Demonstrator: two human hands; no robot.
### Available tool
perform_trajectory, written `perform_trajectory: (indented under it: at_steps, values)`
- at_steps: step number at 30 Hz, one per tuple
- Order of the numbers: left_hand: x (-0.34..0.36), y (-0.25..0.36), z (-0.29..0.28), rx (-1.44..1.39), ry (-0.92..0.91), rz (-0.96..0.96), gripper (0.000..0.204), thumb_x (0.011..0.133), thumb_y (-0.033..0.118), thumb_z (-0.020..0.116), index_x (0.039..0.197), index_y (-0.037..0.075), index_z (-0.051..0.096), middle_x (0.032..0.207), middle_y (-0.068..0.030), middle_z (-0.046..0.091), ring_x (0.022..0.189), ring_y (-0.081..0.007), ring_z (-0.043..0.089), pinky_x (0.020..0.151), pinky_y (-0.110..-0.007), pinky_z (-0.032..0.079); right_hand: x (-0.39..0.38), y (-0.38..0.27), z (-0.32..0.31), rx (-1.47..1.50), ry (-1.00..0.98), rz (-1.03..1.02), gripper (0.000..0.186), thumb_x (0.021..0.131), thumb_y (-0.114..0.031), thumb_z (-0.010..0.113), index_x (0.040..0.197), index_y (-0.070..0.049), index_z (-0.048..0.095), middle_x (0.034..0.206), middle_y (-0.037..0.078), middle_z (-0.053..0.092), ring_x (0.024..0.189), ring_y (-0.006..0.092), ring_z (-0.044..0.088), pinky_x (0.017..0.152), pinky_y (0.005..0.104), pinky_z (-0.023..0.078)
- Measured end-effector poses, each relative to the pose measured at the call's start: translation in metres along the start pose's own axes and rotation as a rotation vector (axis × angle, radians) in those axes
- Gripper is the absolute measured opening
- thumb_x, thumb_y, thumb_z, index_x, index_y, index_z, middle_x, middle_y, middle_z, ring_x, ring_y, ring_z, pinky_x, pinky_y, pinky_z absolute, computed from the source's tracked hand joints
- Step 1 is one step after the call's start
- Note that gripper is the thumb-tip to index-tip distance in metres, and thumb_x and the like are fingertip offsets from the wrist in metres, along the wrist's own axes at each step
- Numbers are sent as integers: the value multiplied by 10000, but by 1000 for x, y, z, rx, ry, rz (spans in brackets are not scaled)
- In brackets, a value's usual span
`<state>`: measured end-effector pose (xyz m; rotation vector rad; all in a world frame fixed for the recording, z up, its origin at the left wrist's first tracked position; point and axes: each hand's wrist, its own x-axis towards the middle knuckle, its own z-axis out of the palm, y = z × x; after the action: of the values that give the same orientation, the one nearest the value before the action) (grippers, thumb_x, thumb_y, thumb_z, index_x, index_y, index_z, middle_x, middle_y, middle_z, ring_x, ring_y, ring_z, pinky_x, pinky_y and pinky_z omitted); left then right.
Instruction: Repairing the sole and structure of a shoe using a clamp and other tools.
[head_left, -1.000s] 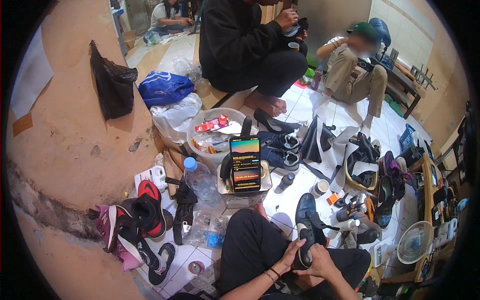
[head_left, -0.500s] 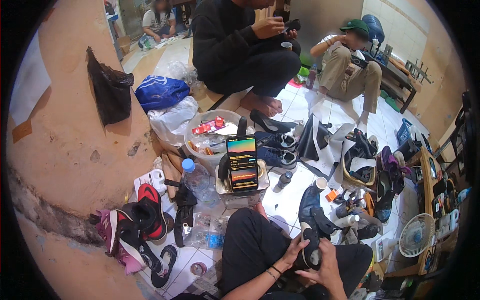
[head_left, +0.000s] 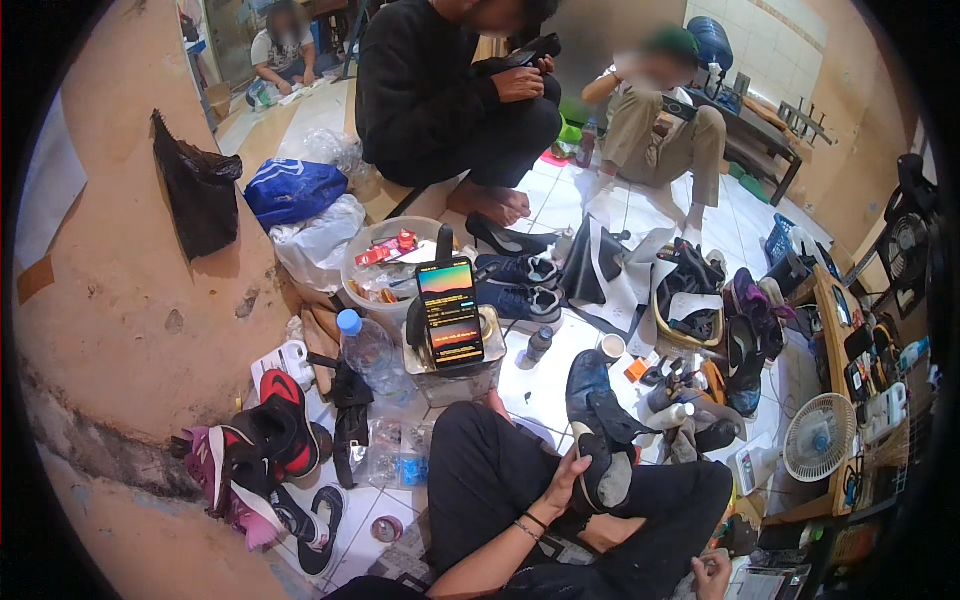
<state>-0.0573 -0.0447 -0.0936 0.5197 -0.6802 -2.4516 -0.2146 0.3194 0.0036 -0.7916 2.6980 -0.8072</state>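
Observation:
My left hand [head_left: 568, 487] is wrapped round the side of a dark shoe [head_left: 592, 462] with a pale edge and a grey patch on its near end. The shoe is tilted over my lap. Just beyond it, overlapping in view, is a blue-black shoe [head_left: 590, 385] with a black flap; I cannot tell whether the two are joined. My right hand [head_left: 712, 575] is low at the right, beside my knee and away from the shoe. Its fingers are bent and apart from the thumb, with nothing visible between them.
A phone [head_left: 450, 312] leans on a metal tin [head_left: 440, 385] ahead, beside a water bottle [head_left: 370, 350]. Worn shoes [head_left: 290, 420] lie at the left. A basket of shoes [head_left: 690, 345], a white bottle [head_left: 672, 415] and a fan [head_left: 820, 437] are at the right. Co-workers sit beyond.
My right hand has let go of the shoe and moved down to the right. My left hand keeps hold of it. The view has shifted slightly, and the nearest co-worker's hands have moved.

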Motion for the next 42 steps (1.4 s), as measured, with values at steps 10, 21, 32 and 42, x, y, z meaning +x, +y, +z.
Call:
perform_trajectory:
  at_steps: [10,21,32,42]
  values:
    - [0,3,8,136,-35,7,698,908,338,727,1467,19,457,1313,-83,589,1197,-186,567,1066,-326,433,-1,-27,3,248,-226,181,334,961,-334,751,787,-72,642,709,-20,548,666,106,498,609,315,420]
    - [3,-16,-4,136,-12,-65,593,916,380,696,1348,9,531,1221,-46,594,1129,-152,565,1025,-316,448,64,-34,18,-112,-522,337,900,1026,-654,443,481,39,625,438,145,577,396,253,622,462,358,527]
    - [19,-46,-36,243,324,-185,619,990,560,495,1372,78,565,1293,-31,626,1203,-195,592,1051,-404,480,93,-23,41,-186,-301,432,898,990,-714,447,554,53,618,474,194,586,491,346,659,630,450,570]
    - [23,-11,-19,-2,72,-44,599,994,583,425,1337,118,584,1303,-54,650,1179,-241,640,1015,-410,510,50,-34,37,337,43,459,853,1027,-597,516,423,2,585,374,99,508,294,223,529,363,328,459]
